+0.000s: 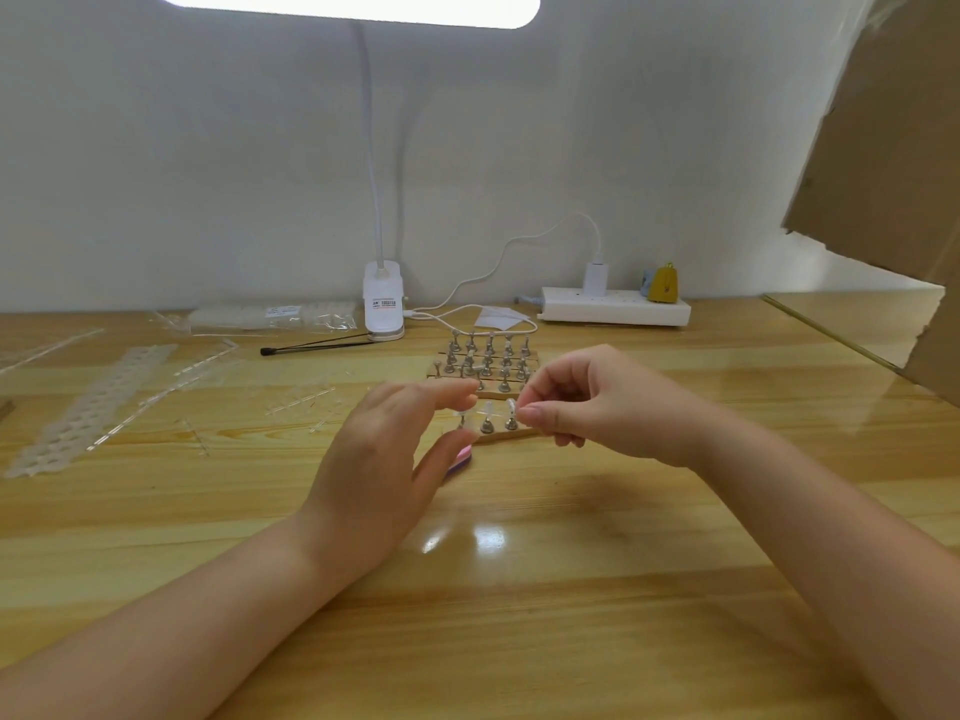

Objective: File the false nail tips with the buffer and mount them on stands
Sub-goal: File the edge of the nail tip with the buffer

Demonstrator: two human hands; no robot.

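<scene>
A near wooden strip [498, 435] carries small metal stands [487, 424], two of them topped with clear false nail tips [489, 408]. My right hand [592, 402] pinches the clear tip [511, 406] on the rightmost of these stands between thumb and forefinger. My left hand [384, 454] reaches in from the left, its forefinger and thumb closed around the leftmost stand [462, 420]. The pink and purple buffer [460, 461] lies on the table, mostly hidden under my left thumb. Behind them, several bare metal stands [488, 358] stand in rows on more wooden strips.
Clear plastic nail-tip strips [88, 407] and loose sprues [306, 402] lie at the left. A clip lamp base [383, 301], a black tool [317, 347], a white cable, a power strip [615, 305] and packets [275, 317] line the back. A cardboard box [893, 148] hangs at the right.
</scene>
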